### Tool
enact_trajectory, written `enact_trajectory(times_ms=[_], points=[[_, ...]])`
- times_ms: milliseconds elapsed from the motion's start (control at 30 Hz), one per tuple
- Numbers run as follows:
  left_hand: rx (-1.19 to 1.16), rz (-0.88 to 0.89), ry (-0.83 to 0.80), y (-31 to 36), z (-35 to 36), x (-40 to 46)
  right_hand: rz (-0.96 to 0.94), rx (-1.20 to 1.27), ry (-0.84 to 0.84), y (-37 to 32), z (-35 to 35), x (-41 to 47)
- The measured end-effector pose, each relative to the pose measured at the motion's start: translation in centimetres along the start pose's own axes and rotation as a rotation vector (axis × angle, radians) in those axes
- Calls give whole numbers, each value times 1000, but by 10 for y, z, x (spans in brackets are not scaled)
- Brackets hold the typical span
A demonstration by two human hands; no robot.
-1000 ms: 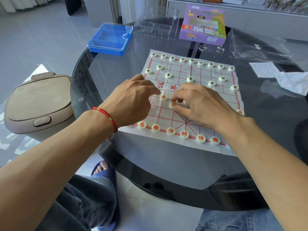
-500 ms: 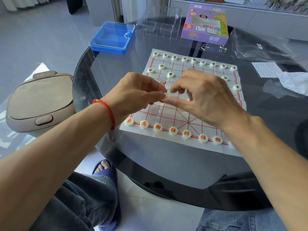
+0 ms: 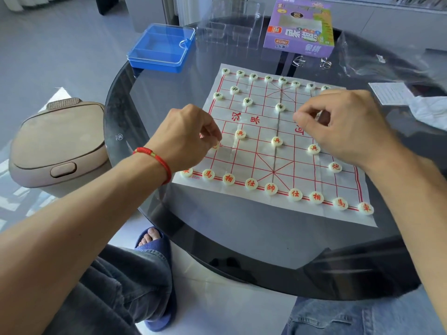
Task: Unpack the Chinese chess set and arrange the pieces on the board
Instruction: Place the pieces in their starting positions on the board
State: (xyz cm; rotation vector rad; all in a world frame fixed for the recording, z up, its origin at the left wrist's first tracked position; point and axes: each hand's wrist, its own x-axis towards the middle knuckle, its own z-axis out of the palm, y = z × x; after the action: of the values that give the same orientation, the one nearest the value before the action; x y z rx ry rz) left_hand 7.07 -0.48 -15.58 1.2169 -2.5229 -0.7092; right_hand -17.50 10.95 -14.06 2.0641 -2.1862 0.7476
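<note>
While both hands hover over the board (image 3: 254, 163), each has its fingers curled in tight. Left hand (image 3: 187, 139) sits over the board's left edge, red bracelet (image 3: 157, 158) on the wrist; thumb and forefinger pinch down on a pale piece (image 3: 216, 145) at the leftmost file of the soldier row, mostly hidden under the fingertips, so its face can't be read. Right hand (image 3: 343, 124) is over the right half near the river line, fingers bunched; something pale shows between thumb and forefinger, possibly a piece, but blurred, so can't confirm a hold.

Board is a creased paper sheet lying flat on the round glass table (image 3: 242, 238). Near row: nine red pieces along the back line, leftmost partly under the left wrist. Three red soldiers (image 3: 277, 141) stand free mid-board, apart from both hands. One red cannon (image 3: 335, 166) sits just below the right wrist, not touched. Far side: green pieces (image 3: 280, 107) along the back line and a few forward, right end hidden by the right hand.

Beyond the board: blue case (image 3: 160, 48), clear tray (image 3: 229, 27), purple box (image 3: 301, 27). Beige bin (image 3: 58, 146) left of the table.
</note>
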Motion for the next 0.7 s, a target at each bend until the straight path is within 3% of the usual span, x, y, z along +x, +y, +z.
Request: enact_trajectory(times_ms=[700], points=[[118,59,152,-1,9,7,18,1,-107,-4,5,-7]])
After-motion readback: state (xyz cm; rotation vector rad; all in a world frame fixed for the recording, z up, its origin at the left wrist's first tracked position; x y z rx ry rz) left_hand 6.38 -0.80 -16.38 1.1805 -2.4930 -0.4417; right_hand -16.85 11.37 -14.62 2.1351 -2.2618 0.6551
